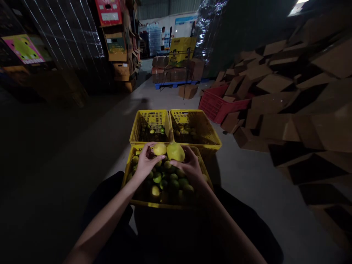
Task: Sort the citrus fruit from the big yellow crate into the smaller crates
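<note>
Near crate [143, 202] before two crates side by side: left [137, 132], right [211, 134]; cardboard pile [288, 95] right.

A warehouse: stacked cardboard boxes [275, 84], fruit crates [150, 126], a loaded pallet [176, 84]

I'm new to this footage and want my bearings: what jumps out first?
Two hands hold yellow citrus fruits, the left hand a smaller round fruit, the right hand a larger yellow fruit, over a near yellow plastic crate of green and yellow fruit. Two more yellow crates sit just beyond, with piled brown cardboard boxes at right.
</note>
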Tool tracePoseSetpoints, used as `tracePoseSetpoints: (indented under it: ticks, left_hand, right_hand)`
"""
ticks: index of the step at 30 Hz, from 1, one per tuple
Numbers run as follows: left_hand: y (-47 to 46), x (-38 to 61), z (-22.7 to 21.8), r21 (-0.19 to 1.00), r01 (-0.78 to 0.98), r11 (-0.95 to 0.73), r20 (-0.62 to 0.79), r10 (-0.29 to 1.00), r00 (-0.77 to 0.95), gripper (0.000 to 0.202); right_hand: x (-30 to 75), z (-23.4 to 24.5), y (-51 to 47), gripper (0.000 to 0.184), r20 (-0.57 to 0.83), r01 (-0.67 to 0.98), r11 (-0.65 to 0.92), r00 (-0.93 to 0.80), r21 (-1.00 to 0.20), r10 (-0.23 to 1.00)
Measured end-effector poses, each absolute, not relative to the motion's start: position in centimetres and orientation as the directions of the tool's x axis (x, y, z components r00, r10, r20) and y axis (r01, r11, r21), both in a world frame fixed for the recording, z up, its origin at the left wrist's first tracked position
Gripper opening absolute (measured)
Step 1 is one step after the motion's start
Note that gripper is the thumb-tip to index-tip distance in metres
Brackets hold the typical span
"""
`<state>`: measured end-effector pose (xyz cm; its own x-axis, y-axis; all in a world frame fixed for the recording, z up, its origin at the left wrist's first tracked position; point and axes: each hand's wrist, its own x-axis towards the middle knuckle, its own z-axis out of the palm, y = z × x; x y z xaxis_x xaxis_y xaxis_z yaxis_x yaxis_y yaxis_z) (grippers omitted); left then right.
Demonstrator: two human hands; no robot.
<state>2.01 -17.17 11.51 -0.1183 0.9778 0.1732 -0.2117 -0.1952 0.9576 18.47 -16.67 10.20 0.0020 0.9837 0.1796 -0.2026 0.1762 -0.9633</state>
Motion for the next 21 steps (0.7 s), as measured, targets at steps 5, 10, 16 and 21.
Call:
tracePoseSetpoints:
  ticks: [5,10,16,21]
  left_hand:
    - [-17.8,1.4,12.0,0.953,-0.001,-0.304,0.301,0.944,-0.136,0.044]
    - [-18.2,1.4,11.7,0.924,0.127,-0.360,0.373,0.923,-0.097,0.037]
    - [-17.4,1.1,11.9,0.955,-0.002,-0.298,0.296,0.950,-0.097,0.043]
    - [-16.7,0.7,11.7,0.954,-0.293,0.067,-0.049,0.996,0.068,0.031]
  right_hand:
    - [18.2,10.0,-17.3,0.052,0.396,0.159,0.378,0.099,-0.912,0.913]
    - [18.1,10.8,-17.5,0.045,0.514,0.299,0.451,0.184,-0.841,0.838]
    - [18.6,11.0,-17.3,0.054,0.338,0.014,0.338,0.066,-0.941,0.939]
    - [18.6,10.9,-17.3,0.042,0.014,-0.356,-0.006,-0.053,-0.935,0.999]
